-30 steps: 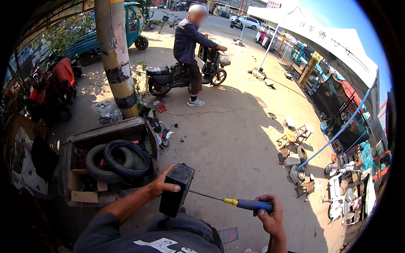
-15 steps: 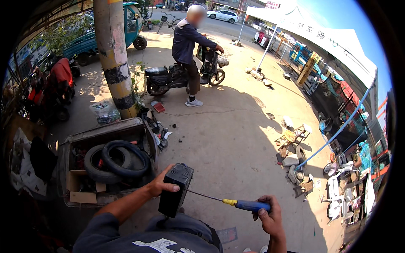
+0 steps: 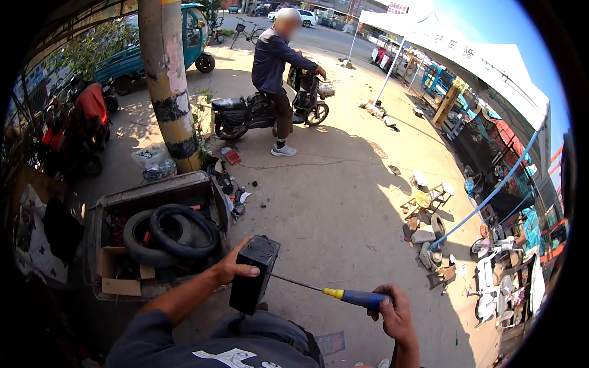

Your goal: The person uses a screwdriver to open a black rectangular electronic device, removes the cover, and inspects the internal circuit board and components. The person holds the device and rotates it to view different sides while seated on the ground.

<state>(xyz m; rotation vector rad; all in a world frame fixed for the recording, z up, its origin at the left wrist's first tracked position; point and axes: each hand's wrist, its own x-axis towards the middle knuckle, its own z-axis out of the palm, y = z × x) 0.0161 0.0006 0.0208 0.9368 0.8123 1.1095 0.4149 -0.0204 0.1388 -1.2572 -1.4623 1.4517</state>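
Head view shows the left hand point(image 3: 232, 266) gripping a black box point(image 3: 250, 289) just in front of the person's torso point(image 3: 202, 340). The right hand point(image 3: 396, 314) clasps a blue-and-yellow screwdriver point(image 3: 334, 293), its shaft running leftward to the box's side.

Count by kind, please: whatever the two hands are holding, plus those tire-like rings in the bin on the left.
Screwdriver, in the right hand: 1
Black box, in the left hand: 1
Tire-like rings: 2
Total: 4
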